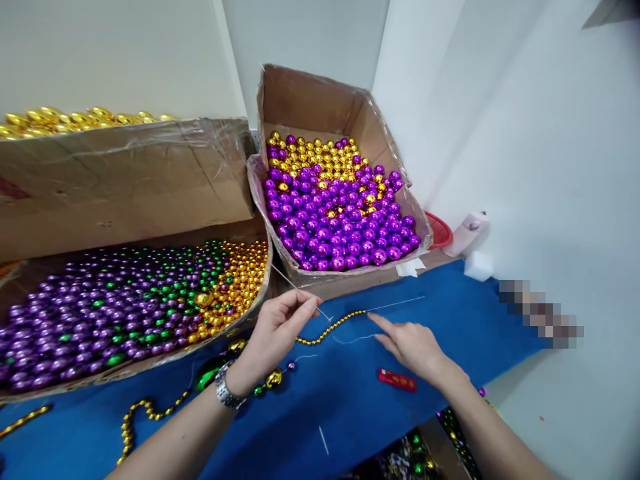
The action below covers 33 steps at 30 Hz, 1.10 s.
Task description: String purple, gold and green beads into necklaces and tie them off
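Note:
My left hand [283, 327], with a metal watch [229, 385] on its wrist, pinches a thin, straight needle-like strand [284, 277] between thumb and fingers. Whether this is a needle or taut thread I cannot tell. Just right of it, a string of small gold beads [330, 330] lies on the blue cloth [295, 437]. The outstretched index finger of my right hand [413, 347] touches the string's right end, thumb apart from it. White thread [397, 303] runs from that end to the right. Another loose thread [353, 339] reaches towards my right thumb.
An open carton [320, 100] holds purple and gold balls. Left of it, another box [150, 373] holds purple, green and gold beads. A red packet [397, 380], a gold bead strand [127, 427] and larger baubles [274, 378] lie on the cloth. A white block [479, 265] stands back right.

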{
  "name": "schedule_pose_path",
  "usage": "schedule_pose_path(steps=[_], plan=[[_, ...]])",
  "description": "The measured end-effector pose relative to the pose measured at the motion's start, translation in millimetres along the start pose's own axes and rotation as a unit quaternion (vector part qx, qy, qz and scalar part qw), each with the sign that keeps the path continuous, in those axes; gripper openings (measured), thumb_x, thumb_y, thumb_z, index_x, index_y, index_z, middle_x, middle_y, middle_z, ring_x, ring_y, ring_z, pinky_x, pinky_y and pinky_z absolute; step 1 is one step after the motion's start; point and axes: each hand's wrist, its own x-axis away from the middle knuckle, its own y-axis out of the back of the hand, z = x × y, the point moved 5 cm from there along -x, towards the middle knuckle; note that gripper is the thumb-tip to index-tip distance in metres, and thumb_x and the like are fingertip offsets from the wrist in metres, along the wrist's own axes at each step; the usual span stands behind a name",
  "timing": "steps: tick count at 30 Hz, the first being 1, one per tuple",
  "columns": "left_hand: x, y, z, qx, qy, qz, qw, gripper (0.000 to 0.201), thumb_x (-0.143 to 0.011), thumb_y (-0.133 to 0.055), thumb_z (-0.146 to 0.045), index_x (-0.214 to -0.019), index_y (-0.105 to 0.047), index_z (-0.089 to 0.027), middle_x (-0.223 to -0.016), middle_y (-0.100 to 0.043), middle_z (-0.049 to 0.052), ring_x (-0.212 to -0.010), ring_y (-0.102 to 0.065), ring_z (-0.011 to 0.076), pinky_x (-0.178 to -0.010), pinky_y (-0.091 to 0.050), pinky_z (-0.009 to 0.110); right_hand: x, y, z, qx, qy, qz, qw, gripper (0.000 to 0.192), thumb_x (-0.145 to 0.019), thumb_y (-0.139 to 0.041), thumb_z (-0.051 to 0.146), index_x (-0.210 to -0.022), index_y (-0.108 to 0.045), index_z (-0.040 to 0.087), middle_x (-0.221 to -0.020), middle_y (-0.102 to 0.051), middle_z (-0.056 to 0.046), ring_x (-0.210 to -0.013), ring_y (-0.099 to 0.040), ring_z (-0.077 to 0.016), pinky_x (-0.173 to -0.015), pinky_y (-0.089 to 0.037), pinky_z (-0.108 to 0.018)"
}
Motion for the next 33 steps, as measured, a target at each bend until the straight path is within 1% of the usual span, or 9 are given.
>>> schedule_pose_path(steps=[2,5,10,15,21,25,28,31,33], plan=[[-2,-2.9,-6,-0.042,-0.019,0.015,0.999,0.021,-0.086,-0.055,-0.032,-0.084,-0.065,-0.014,-0.079,-0.067,0.003,-0.074,-0.060,0.0146,-0.067,-0.045,0.023,-3,15,15,-0.018,0.004,-0.031,0.999,0.037,-0.090,-0.048,0.032,-0.127,-0.051,0.029,-0.089,-0.072,-0.006,-0.074,-0.068,-0.0224,-0.065,-0.048,-0.030],[-5,-10.6,-13,-0.076,-0.055,0.038,0.995,0.019,-0.086,-0.056,-0.031,-0.085,-0.066,-0.015,-0.081,-0.068,0.002,-0.075,-0.060,0.0144,-0.070,-0.046,0.023,-8,34,48,-0.075,0.030,-0.074,0.994,0.033,-0.096,-0.038,0.031,-0.126,-0.049,0.027,-0.111,-0.064,-0.004,-0.092,-0.064,-0.0155,-0.081,-0.047,-0.026],[-9,-24.2,-18,-0.078,-0.090,0.064,0.991,0.019,-0.087,-0.054,-0.029,-0.082,-0.065,-0.015,-0.079,-0.067,0.002,-0.073,-0.060,0.0135,-0.069,-0.046,0.023,-13,37,89,-0.324,0.080,-0.127,0.934,0.016,-0.090,-0.052,0.027,-0.102,-0.061,0.022,-0.094,-0.065,-0.001,-0.078,-0.061,-0.0116,-0.073,-0.047,-0.022],[-9,-27.2,-19,-0.066,-0.098,0.073,0.990,0.018,-0.086,-0.056,-0.028,-0.081,-0.066,-0.014,-0.080,-0.068,0.003,-0.074,-0.061,0.0139,-0.070,-0.047,0.024,-13,23,94,-0.380,0.052,-0.133,0.914,0.014,-0.090,-0.052,0.028,-0.099,-0.060,0.020,-0.086,-0.065,0.000,-0.073,-0.060,-0.0103,-0.066,-0.048,-0.020],[-8,-23.3,-17,-0.040,-0.097,0.067,0.992,0.017,-0.085,-0.058,-0.028,-0.081,-0.066,-0.014,-0.079,-0.067,0.003,-0.074,-0.061,0.0141,-0.070,-0.047,0.025,-16,24,94,-0.402,0.057,-0.116,0.907,0.015,-0.089,-0.054,0.026,-0.101,-0.060,0.020,-0.081,-0.064,0.001,-0.069,-0.059,-0.0095,-0.064,-0.047,-0.019],[-6,-18.1,-9,0.012,-0.061,0.033,0.998,0.021,-0.087,-0.053,-0.031,-0.098,-0.064,-0.016,-0.090,-0.066,0.005,-0.080,-0.061,0.0154,-0.072,-0.049,0.025,-19,27,92,-0.389,0.063,-0.114,0.912,0.016,-0.087,-0.057,0.023,-0.100,-0.065,0.021,-0.084,-0.065,0.000,-0.072,-0.060,-0.0106,-0.068,-0.047,-0.021],[-6,-16.5,11,0.042,-0.022,-0.003,0.999,0.028,-0.092,-0.043,-0.034,-0.109,-0.058,-0.017,-0.091,-0.065,0.005,-0.077,-0.060,0.0147,-0.069,-0.050,0.025,-20,27,90,-0.384,0.059,-0.122,0.913,0.015,-0.087,-0.056,0.023,-0.098,-0.066,0.020,-0.086,-0.066,-0.001,-0.072,-0.060,-0.0109,-0.067,-0.047,-0.022],[-7,-30.9,40,-0.077,-0.022,0.092,0.993,0.030,-0.093,-0.038,-0.029,-0.111,-0.058,-0.016,-0.092,-0.067,0.006,-0.078,-0.061,0.0159,-0.069,-0.050,0.027,-20,27,89,-0.387,0.055,-0.130,0.911,0.016,-0.088,-0.055,0.024,-0.099,-0.066,0.020,-0.088,-0.067,-0.002,-0.071,-0.061,-0.0113,-0.066,-0.048,-0.022],[-7,-42.2,59,-0.180,-0.052,0.175,0.967,0.030,-0.091,-0.039,-0.021,-0.112,-0.059,-0.017,-0.102,-0.067,0.007,-0.089,-0.061,0.0180,-0.080,-0.049,0.030,-20,28,89,-0.388,0.054,-0.134,0.910,0.017,-0.087,-0.054,0.024,-0.100,-0.065,0.020,-0.089,-0.067,-0.002,-0.072,-0.061,-0.0119,-0.067,-0.049,-0.023]])
